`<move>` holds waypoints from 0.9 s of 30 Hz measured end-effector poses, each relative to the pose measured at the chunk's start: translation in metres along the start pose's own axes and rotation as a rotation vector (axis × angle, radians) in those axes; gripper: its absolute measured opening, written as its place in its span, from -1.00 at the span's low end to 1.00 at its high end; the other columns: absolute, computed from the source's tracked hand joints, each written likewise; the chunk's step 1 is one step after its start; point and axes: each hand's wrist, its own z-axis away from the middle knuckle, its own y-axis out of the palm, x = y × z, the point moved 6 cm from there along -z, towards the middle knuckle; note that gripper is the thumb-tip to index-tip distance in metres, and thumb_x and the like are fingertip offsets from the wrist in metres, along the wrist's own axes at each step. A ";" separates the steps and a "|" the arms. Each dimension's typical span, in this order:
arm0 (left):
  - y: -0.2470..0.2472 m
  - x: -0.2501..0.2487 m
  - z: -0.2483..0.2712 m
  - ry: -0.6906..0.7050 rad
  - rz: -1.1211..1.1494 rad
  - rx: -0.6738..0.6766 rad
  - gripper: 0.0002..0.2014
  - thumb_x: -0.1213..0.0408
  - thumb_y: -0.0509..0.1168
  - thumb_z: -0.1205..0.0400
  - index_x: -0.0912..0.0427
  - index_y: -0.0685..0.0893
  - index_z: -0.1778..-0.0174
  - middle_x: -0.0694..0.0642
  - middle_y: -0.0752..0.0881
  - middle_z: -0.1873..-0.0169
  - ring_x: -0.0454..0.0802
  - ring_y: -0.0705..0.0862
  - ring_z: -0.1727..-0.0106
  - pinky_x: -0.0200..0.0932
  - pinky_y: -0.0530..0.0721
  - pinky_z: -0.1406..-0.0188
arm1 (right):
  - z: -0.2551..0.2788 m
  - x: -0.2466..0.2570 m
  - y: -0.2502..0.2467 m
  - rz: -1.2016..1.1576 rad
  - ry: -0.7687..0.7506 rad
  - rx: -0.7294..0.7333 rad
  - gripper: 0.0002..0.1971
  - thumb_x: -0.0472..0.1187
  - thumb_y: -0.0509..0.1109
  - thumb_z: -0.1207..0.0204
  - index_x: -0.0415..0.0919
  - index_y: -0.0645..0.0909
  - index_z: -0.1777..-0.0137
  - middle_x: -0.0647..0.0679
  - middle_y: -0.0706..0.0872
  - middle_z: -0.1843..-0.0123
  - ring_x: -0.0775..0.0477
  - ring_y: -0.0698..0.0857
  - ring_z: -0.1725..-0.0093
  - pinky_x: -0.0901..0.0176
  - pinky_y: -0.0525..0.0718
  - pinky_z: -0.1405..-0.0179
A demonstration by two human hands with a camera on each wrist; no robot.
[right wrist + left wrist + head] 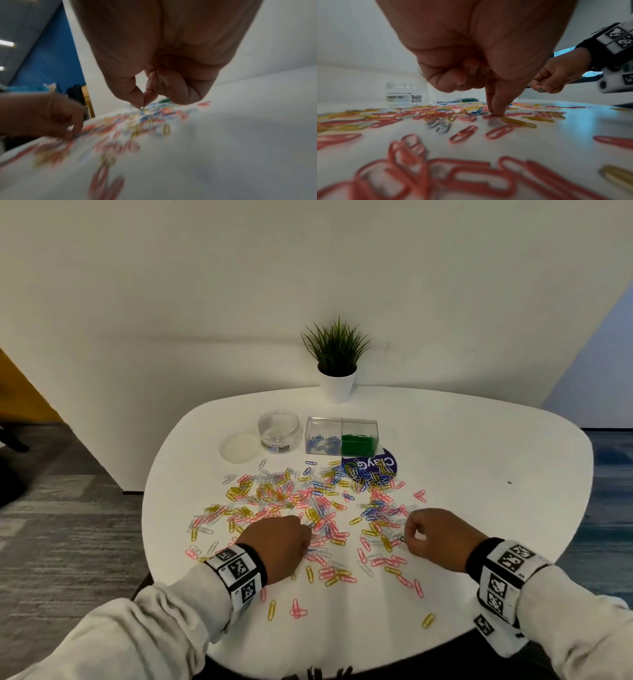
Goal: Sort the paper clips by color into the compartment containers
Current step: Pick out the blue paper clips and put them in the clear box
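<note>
Pink, yellow, blue and white paper clips lie scattered over the white table. Behind them stands a clear two-compartment box, with blue clips on the left and green clips on the right. My left hand is low over the pile. Its thumb and forefinger tips are pinched together on a clip on the table, whose colour is unclear. My right hand is lifted slightly and pinches a dark green clip between thumb and forefinger; its other fingers are curled.
A clear round jar and its lid sit left of the box. A potted plant stands at the table's far edge. A blue round sticker lies under some clips. The table's right part holds no clips.
</note>
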 end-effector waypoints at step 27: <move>-0.030 0.085 0.030 -0.515 2.052 -0.032 -0.54 0.31 0.00 -0.61 0.51 0.70 -0.16 0.34 0.67 0.20 0.25 0.73 0.23 -0.10 0.73 0.44 | -0.019 0.021 -0.054 -0.894 0.228 0.108 -0.77 -0.57 0.13 -0.52 -0.36 0.60 0.08 -0.24 0.66 0.23 -0.11 0.63 0.32 0.12 0.58 0.41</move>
